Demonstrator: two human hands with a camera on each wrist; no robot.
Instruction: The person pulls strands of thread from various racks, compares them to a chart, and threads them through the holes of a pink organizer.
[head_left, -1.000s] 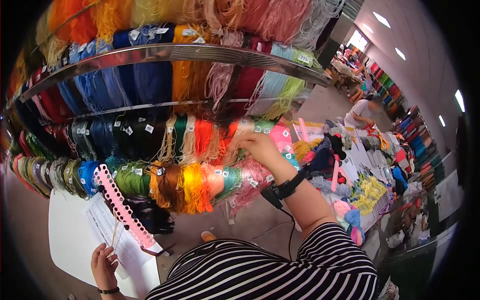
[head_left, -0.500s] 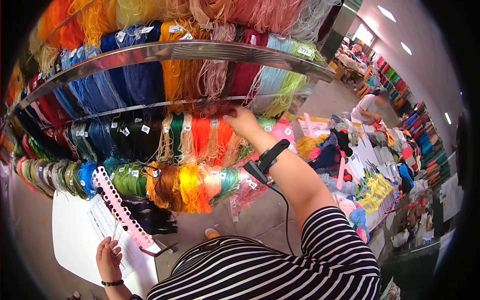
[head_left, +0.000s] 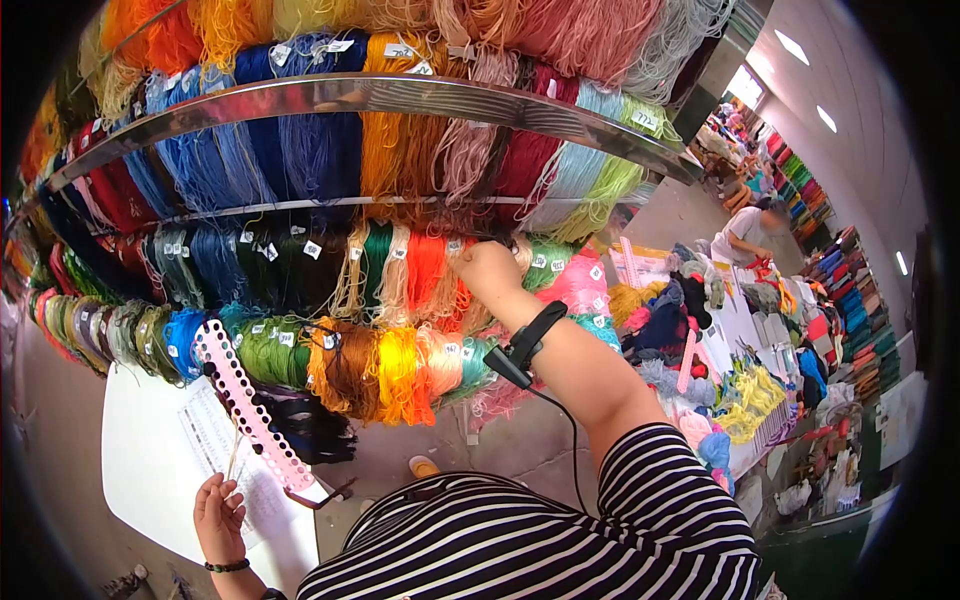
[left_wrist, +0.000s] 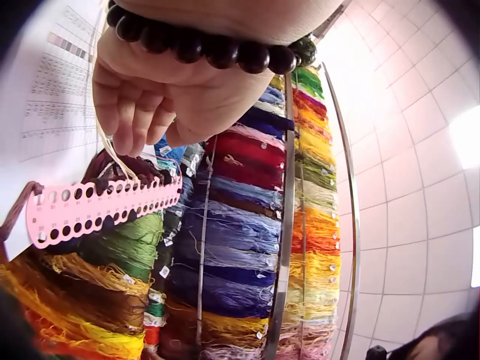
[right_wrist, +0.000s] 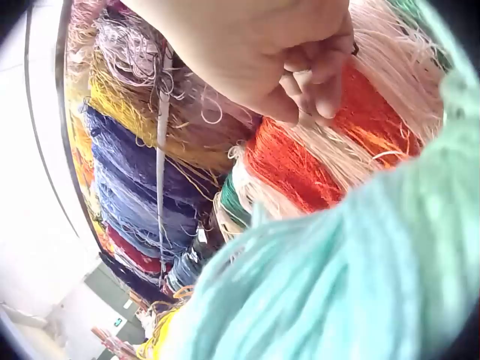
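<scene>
Threads (head_left: 428,275) (edges touching) at right hand (head_left: 490,273)

Flat pink strip (head_left: 252,408) with two rows of round holes; beige thread hank (right_wrist: 337,154).
Strip slanted from 11 to 5 o'clock, a thin cream strand (left_wrist: 114,156) running to the left hand (head_left: 220,515); hank hanging at the strip's 2 o'clock, at the curled fingertips of the right hand (head_left: 490,275).

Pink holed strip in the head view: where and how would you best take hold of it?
Probably pinch the lower end of the pink strip across its two long edges, coming from the lower left, where the left hand is near. The strip is long, narrow and slanted, that end lowest in the head view; dark threads hang along its middle.
</scene>
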